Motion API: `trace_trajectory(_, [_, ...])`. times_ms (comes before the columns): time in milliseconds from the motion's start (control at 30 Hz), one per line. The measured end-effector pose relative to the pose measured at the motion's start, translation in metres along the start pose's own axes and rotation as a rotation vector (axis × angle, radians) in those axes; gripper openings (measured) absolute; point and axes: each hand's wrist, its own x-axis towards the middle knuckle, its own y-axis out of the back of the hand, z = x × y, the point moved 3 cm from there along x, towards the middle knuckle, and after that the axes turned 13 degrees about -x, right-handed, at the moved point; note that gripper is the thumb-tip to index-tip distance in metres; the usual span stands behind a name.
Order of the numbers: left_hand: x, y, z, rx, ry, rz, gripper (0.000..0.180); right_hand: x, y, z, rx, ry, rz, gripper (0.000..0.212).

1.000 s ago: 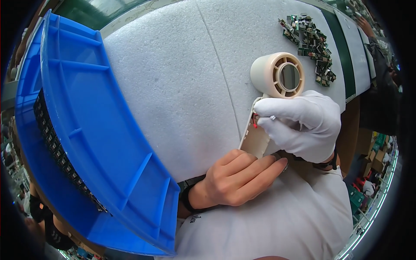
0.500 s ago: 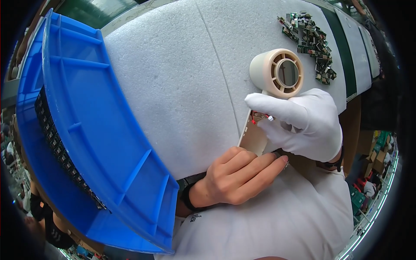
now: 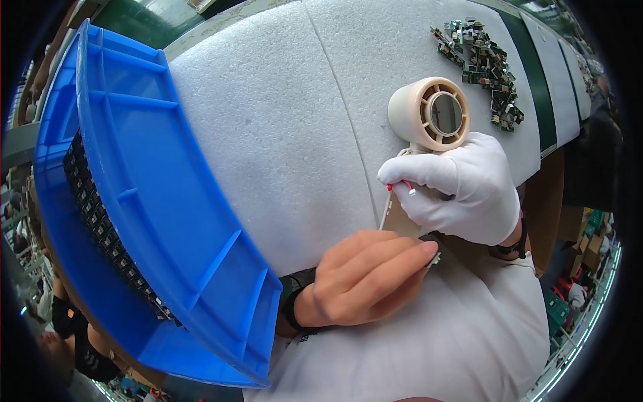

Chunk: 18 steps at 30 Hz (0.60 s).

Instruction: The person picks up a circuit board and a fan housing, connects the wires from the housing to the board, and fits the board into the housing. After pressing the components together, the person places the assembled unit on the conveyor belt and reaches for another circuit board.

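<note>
A cream handheld fan (image 3: 407, 109) points its round, grilled head away from me on the white foam sheet. My right hand (image 3: 462, 191), in a white glove, is closed round its handle. The handle (image 3: 399, 220) lies open like a half shell, with its lower end toward me. Near the gloved fingertips a short red wire ends in a small white plug (image 3: 412, 192). My left hand (image 3: 368, 275), bare, is closed at the handle's lower end. A small piece like a circuit board (image 3: 435, 259) shows at its fingertips; most of it is hidden.
At the left a large blue plastic bin (image 3: 181, 194) stands tilted, with rows of small black parts (image 3: 110, 231) inside. A pile of small green circuit boards (image 3: 492, 74) lies at the far right of the foam sheet (image 3: 268, 134). Cardboard boxes (image 3: 583, 244) stand beyond, at the right.
My left hand has turned and drawn slightly down, showing more of the small board at its fingertips. My right thumb and finger have closed in near the red wire.
</note>
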Motion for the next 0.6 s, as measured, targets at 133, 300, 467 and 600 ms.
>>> trace_trajectory(133, [0.0, 0.014, -0.002, -0.034, 0.142, 0.224, 0.038, -0.004, -0.002, 0.002, 0.124, -0.09, 0.069, 0.017])
trace_trajectory(300, [0.001, 0.016, -0.015, -0.078, 0.372, 0.407, 0.039, -0.009, 0.0, 0.0, 0.23, -0.199, 0.021, 0.018])
trace_trajectory(467, [0.005, 0.013, -0.018, 0.02, 0.316, 0.3, 0.039, -0.009, 0.0, -0.003, 0.259, -0.214, 0.082, 0.014])
trace_trajectory(600, [0.006, 0.015, -0.015, 0.03, 0.308, 0.267, 0.038, -0.01, 0.002, -0.005, 0.213, -0.226, 0.1, 0.014])
